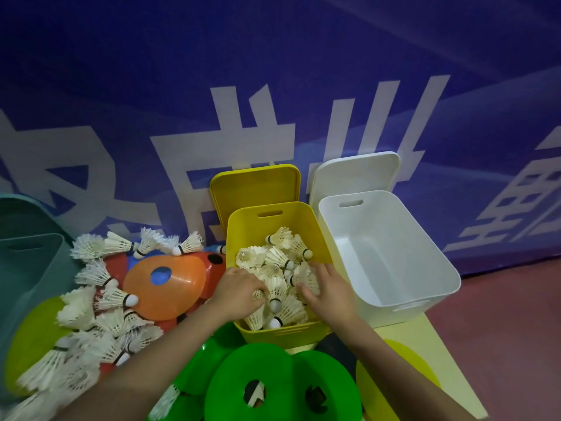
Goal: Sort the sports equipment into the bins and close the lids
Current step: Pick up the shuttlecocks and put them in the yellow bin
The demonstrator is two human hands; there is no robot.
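A yellow bin (255,221) stands in the middle, filled with several white shuttlecocks (279,259). Both my hands are inside it. My left hand (238,291) curls its fingers round shuttlecocks at the bin's left side. My right hand (329,288) lies flat with fingers spread on the shuttlecocks at the right side. The yellow lid (255,185) leans upright behind the bin. To the right stands an empty white bin (391,238) with its white lid (355,171) leaning behind it.
A pile of loose shuttlecocks (94,323) lies at the left among orange (167,284), red and blue disc cones. Green disc cones (267,387) lie in front. A teal bin (27,268) stands at far left. A blue banner wall (273,71) is behind.
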